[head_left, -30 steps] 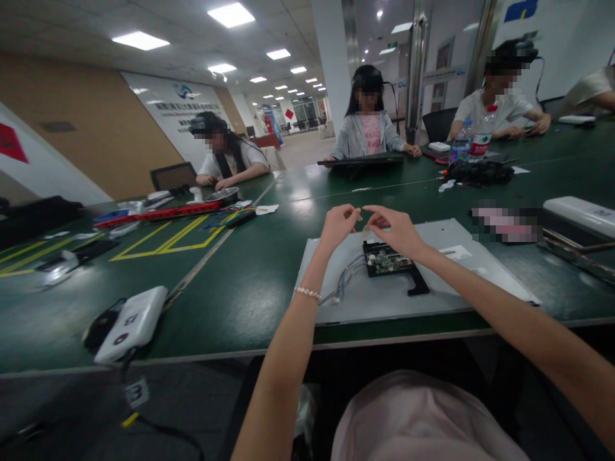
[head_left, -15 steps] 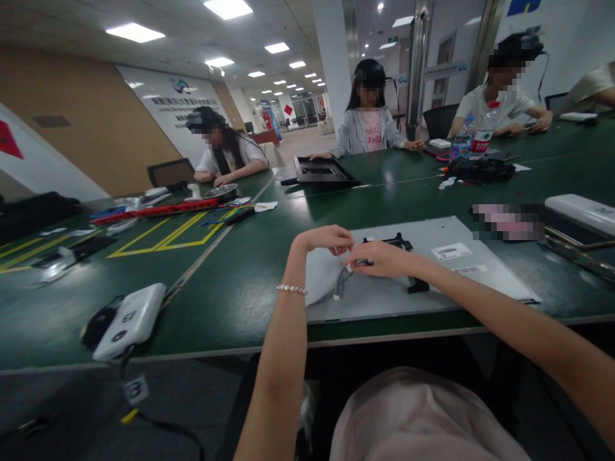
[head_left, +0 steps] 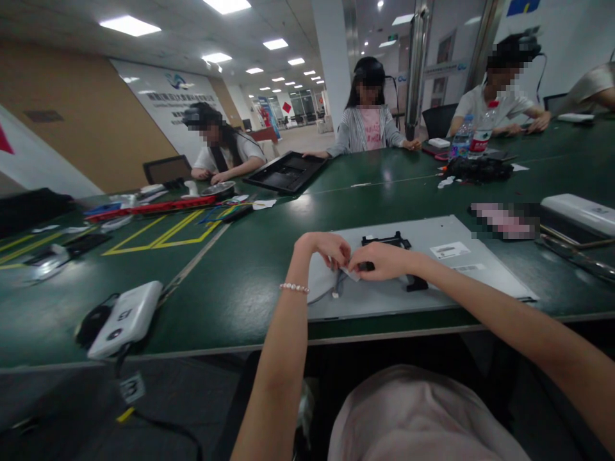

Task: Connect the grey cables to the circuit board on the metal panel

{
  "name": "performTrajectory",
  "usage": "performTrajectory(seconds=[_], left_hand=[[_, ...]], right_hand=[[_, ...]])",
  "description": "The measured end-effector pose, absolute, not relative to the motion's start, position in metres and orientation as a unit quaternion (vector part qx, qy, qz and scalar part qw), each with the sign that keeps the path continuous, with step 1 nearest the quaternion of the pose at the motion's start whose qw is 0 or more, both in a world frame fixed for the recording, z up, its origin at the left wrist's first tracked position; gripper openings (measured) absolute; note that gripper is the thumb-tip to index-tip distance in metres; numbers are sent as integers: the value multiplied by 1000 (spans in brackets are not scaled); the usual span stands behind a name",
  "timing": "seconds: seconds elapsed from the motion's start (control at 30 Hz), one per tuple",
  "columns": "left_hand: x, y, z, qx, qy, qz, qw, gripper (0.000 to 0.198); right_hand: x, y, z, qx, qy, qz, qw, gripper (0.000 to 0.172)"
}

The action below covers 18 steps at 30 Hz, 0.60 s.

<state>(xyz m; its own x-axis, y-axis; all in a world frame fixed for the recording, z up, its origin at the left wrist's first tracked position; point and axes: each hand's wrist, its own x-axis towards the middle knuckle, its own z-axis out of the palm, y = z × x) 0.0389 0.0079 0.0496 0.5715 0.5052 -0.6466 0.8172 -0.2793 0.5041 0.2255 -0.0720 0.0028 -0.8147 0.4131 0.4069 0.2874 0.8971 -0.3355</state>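
A flat silver panel (head_left: 408,301) with stickers and black brackets lies before me at the table's front edge. Over its left part my left hand (head_left: 330,248) bends down, fingertips pinched together. My right hand (head_left: 382,261) meets it from the right, thumb and fingers also pinched. Both sets of fingertips touch a small pale strip (head_left: 352,274) that looks like tape. Just under them runs a grey cable (head_left: 340,282) with a small white end, lying on the panel. A black bracket (head_left: 387,241) sits behind my right hand, and another black piece (head_left: 416,283) shows below its wrist.
A white power bank-like device (head_left: 127,319) with a cable is at the left front edge. To the right lie a phone-like slab (head_left: 571,227) and a white device (head_left: 581,214). Across the table, a co-worker's hand touches a black frame (head_left: 288,171). Bottles (head_left: 480,134) stand farther right.
My fingertips have come closer together, and the pale strip now shows beneath them. Across the table, the black frame has shifted left and turned, lying flatter.
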Motion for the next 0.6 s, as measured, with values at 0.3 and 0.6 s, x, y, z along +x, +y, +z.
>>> performTrajectory(seconds=[0.3,0.6], left_hand=[[44,7,44,785,443,-193,389,29],[50,10,40,795,428,-237,358,29]], right_hand=[[219,-80,7,-189,-957,67,209,18],[216,-77,3,-196,-959,61,197,20]])
